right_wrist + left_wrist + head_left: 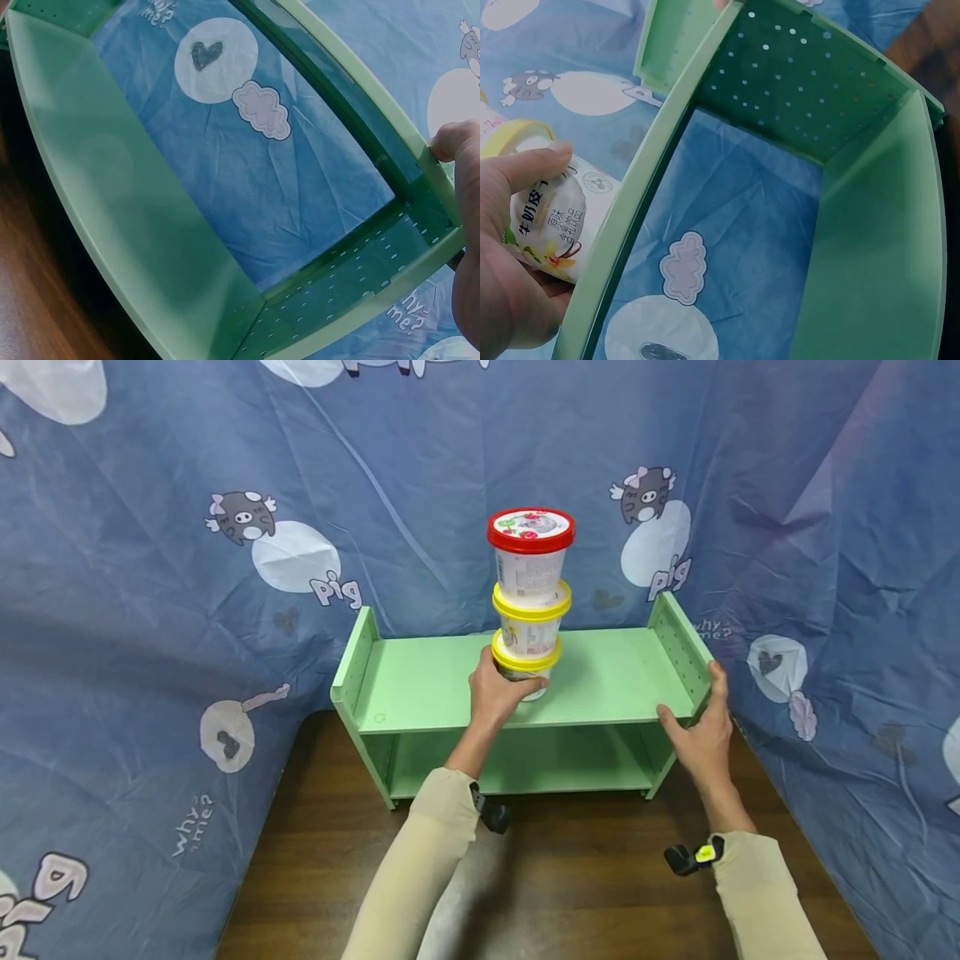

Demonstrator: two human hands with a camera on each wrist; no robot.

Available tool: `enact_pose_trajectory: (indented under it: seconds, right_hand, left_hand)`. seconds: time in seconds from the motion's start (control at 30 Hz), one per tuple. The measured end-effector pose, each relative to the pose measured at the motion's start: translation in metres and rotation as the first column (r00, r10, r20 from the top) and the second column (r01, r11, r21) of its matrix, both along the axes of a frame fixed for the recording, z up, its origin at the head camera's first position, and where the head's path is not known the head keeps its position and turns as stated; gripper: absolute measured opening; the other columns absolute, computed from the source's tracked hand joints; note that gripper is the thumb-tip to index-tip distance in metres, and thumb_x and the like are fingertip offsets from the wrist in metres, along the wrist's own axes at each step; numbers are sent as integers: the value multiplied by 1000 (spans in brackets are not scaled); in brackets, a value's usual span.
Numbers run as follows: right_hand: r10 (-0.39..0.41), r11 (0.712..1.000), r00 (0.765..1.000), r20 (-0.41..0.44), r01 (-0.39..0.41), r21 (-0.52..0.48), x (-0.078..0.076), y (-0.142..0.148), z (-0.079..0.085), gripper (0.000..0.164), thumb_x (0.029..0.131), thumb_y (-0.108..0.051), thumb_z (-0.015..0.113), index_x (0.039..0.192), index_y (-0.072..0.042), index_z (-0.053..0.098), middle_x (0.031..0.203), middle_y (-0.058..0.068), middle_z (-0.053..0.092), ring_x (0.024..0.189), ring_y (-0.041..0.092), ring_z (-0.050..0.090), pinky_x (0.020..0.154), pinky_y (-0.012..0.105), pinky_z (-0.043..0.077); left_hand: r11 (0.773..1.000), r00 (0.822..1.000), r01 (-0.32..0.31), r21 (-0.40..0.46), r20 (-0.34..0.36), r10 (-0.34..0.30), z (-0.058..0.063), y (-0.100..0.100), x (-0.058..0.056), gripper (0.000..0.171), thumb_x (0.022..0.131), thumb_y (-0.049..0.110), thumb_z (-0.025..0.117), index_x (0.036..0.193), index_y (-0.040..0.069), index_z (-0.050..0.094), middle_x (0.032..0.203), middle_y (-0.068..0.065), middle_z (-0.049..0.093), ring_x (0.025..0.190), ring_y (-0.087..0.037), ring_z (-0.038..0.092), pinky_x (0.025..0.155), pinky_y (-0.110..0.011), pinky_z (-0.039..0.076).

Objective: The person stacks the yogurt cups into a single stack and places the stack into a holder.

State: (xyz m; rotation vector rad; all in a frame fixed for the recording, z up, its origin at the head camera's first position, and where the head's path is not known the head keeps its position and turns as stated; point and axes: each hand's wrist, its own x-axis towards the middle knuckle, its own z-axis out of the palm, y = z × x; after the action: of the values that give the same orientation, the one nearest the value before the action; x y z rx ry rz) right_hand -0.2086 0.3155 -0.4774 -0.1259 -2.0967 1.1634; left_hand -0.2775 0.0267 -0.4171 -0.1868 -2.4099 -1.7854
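Note:
Three white tubs stand stacked near the middle of a green two-tier shelf unit [420, 681]. A red lid tops the upper tub [530, 572]; yellow lids cover the middle tub [529, 637] and the bottom tub [527, 662]. My left hand [495, 692] grips the bottom tub, its thumb lying across the front. In the left wrist view that tub [592, 217] shows a printed label with Chinese characters and a flower. At the unit's right end, my right hand [705, 735] holds the side panel [681, 652], thumb at the top board's front edge and fingers on the outside.
The lower board [517, 760] sits beneath the top one, and a second side panel [356, 664] rises at the left end. Blue cloth printed with pigs [420, 485] hangs behind and at both sides. Dark wood floor [585, 877] lies in front.

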Motion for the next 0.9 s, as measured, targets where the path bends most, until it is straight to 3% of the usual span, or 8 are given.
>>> enact_pose_trajectory:
  seconds: [0.9]
  right_hand:
    - [-5,1000,1000,0,5,17,-1,1,-1,92,81,-11,78,157,-20,27,162,13,34,147,40,34,118,61,28]
  left_hand:
    - [1000,1000,-4,10,-3,4,-4,7,-16,80,72,21,89,138,12,45,130,-9,62,118,-28,62,96,-46,52]
